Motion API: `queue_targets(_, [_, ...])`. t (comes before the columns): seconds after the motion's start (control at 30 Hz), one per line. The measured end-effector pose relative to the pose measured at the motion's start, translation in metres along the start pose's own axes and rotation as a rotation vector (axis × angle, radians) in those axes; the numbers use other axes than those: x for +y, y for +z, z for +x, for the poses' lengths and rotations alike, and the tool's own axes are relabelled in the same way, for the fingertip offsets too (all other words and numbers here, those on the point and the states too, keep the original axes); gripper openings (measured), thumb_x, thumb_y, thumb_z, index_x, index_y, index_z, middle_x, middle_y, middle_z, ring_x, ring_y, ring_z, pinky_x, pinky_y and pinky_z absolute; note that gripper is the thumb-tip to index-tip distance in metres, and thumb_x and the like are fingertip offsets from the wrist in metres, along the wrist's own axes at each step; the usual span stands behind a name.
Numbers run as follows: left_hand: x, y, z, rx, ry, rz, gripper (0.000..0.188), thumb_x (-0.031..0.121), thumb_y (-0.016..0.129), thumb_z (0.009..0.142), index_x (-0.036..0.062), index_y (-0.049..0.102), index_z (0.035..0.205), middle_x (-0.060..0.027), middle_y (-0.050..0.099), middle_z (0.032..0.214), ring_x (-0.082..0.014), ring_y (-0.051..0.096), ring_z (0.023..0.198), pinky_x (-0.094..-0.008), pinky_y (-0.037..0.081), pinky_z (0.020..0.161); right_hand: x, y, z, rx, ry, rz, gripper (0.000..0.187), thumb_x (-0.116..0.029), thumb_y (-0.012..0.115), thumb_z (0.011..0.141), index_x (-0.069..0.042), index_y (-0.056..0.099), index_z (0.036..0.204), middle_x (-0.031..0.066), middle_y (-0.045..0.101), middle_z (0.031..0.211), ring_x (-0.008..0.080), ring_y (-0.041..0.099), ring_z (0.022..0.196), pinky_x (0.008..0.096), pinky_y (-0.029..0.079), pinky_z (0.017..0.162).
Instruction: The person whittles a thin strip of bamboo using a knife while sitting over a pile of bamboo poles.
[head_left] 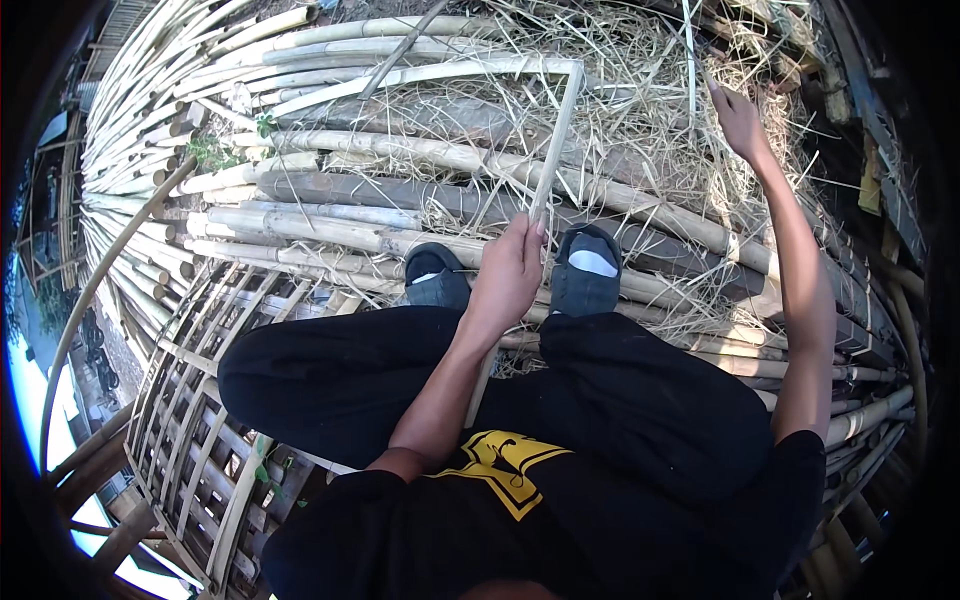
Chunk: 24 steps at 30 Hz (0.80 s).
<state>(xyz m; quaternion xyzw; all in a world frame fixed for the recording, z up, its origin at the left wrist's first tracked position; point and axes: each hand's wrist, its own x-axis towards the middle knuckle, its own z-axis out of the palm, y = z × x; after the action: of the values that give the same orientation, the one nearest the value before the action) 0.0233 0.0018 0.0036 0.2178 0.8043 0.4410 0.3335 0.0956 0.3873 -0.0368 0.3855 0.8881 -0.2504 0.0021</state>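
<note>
My left hand [509, 268] is closed around a pale split bamboo strip [557, 145]. The strip rises from my fingers, bends sharply at its far end, and a long pale length runs off to the left from that corner. Below the hand, a narrow piece of it passes down between my legs. Stretched out to the far right, my right hand [739, 122] is over the straw and shavings, with its fingers curled in. Whatever it may hold is too thin and dark to make out. Just left of it a thin whitish strip [690, 60] stands up.
Bamboo poles [400, 150] and dark planks lie crosswise under my sandals [586, 270]. Loose shavings [640, 130] cover the far right. A woven bamboo lattice [200, 420] lies at the left, near a curved pole [100, 280]. More poles are stacked at the right edge.
</note>
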Motion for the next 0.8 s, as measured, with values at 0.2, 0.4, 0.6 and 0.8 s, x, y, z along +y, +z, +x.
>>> queue_targets(0.2, [-0.004, 0.008, 0.004, 0.094, 0.101, 0.293, 0.019, 0.014, 0.044, 0.098, -0.0018, 0.046, 0.089, -0.0258, 0.054, 0.057, -0.0456, 0.056, 0.056, -0.0532, 0.040, 0.049, -0.111, 0.030, -0.098, -0.470, -0.447, 0.032, 0.051, -0.043, 0.041, 0.099, 0.002, 0.055, 0.079, 0.0184, 0.054, 0.064, 0.0356, 0.051, 0.060, 0.0457, 0.042, 0.063])
queue_targets(0.4, [-0.004, 0.011, 0.003, 0.126, 0.068, 0.325, 0.017, 0.014, 0.047, 0.097, 0.0005, 0.044, 0.086, -0.0267, 0.052, 0.059, -0.0488, 0.054, 0.060, -0.0539, 0.037, 0.050, -0.120, 0.043, -0.125, -0.476, -0.541, 0.010, 0.046, -0.038, 0.043, 0.098, 0.001, 0.058, 0.079, 0.0228, 0.058, 0.064, 0.0423, 0.058, 0.065, 0.0503, 0.046, 0.065])
queue_targets(0.6, [-0.005, 0.013, 0.003, 0.128, 0.057, 0.340, 0.016, 0.014, 0.048, 0.097, 0.0014, 0.045, 0.087, -0.0273, 0.053, 0.060, -0.0493, 0.054, 0.062, -0.0548, 0.038, 0.051, -0.123, 0.040, -0.126, -0.540, -0.521, -0.001, 0.045, -0.038, 0.044, 0.097, -0.001, 0.059, 0.077, 0.0216, 0.058, 0.063, 0.0419, 0.058, 0.065, 0.0498, 0.047, 0.064])
queue_targets(0.8, [-0.008, 0.013, 0.005, 0.090, 0.072, 0.390, 0.018, 0.017, 0.045, 0.098, 0.0006, 0.046, 0.090, -0.0278, 0.054, 0.058, -0.0484, 0.056, 0.058, -0.0560, 0.041, 0.051, -0.106, 0.051, -0.119, -0.398, -0.583, -0.123, 0.033, -0.035, 0.046, 0.096, -0.005, 0.055, 0.085, 0.0200, 0.056, 0.062, 0.0422, 0.056, 0.064, 0.0509, 0.043, 0.060])
